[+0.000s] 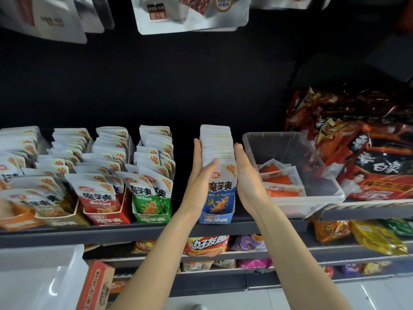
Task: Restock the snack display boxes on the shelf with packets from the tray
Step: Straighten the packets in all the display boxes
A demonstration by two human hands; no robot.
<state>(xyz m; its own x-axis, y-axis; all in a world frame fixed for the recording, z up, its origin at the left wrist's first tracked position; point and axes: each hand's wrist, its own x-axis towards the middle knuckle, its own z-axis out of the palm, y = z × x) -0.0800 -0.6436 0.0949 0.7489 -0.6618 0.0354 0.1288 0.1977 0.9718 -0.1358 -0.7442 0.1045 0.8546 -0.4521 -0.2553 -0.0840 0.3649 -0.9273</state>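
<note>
A blue display box (216, 217) stands on the shelf, packed with a long row of white and blue snack packets (220, 153). My left hand (202, 173) presses flat against the row's left side, thumb across the front packet. My right hand (247, 173) presses flat against its right side. Both hands squeeze the row between them. A clear plastic tray (292, 204) sits just to the right, holding a few orange packets (281, 180). Left of the blue box stand a green box (152, 217), a red box (109, 218) and further boxes full of packets.
Red and black snack bags (366, 153) pile up right of the tray. White pouches (190, 14) hang above. Lower shelves (223, 256) hold assorted snacks. A cardboard carton (96, 285) and a white bin (40, 276) sit at lower left.
</note>
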